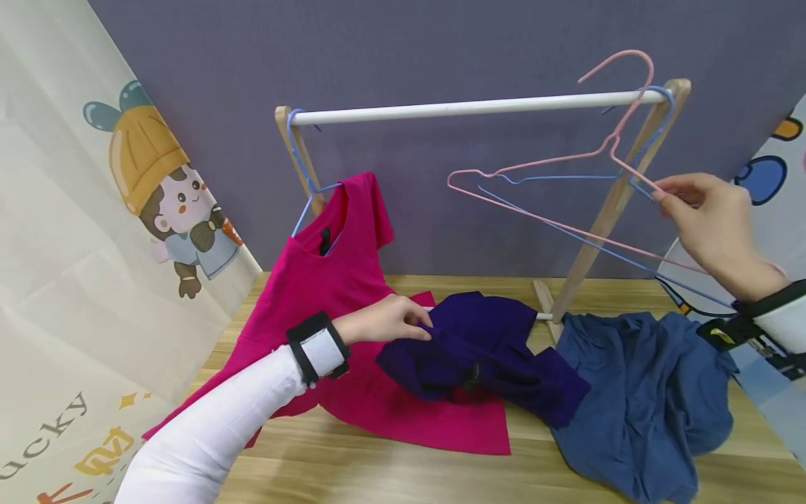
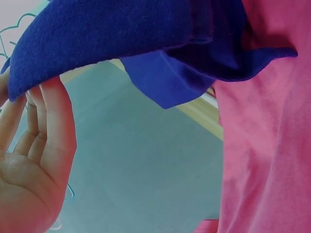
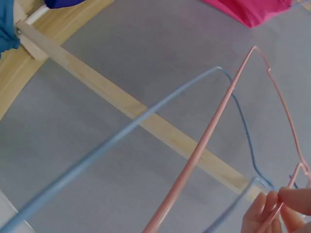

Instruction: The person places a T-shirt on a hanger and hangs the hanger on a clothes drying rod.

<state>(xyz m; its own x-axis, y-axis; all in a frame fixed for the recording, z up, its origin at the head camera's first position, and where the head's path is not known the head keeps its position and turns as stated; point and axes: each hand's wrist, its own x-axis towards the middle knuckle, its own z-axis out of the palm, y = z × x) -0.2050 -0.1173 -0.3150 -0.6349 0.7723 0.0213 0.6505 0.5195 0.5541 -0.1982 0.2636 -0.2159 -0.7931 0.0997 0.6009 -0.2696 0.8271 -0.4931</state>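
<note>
A pink hanger (image 1: 535,210) is pinched by its shoulder near the right end in my right hand (image 1: 718,220), held in front of the rack. Behind it a blue hanger (image 1: 554,178) hangs on the rod, bare of clothing. My left hand (image 1: 387,320) pinches the edge of a dark purple garment (image 1: 485,336), which lies crumpled over the lower part of a magenta shirt (image 1: 327,280). In the left wrist view, the purple cloth (image 2: 102,34) is lifted between thumb and fingers. The magenta shirt hangs from another blue hanger (image 1: 302,213) at the rod's left end, its lower part spread on the table.
The clothes rack has a white rod (image 1: 466,108) and wooden posts (image 1: 607,217). A grey-blue garment (image 1: 642,392) lies rumpled at the right of the wooden table (image 1: 327,469). A grey panel (image 1: 403,49) stands behind, with printed curtains (image 1: 57,231) at both sides.
</note>
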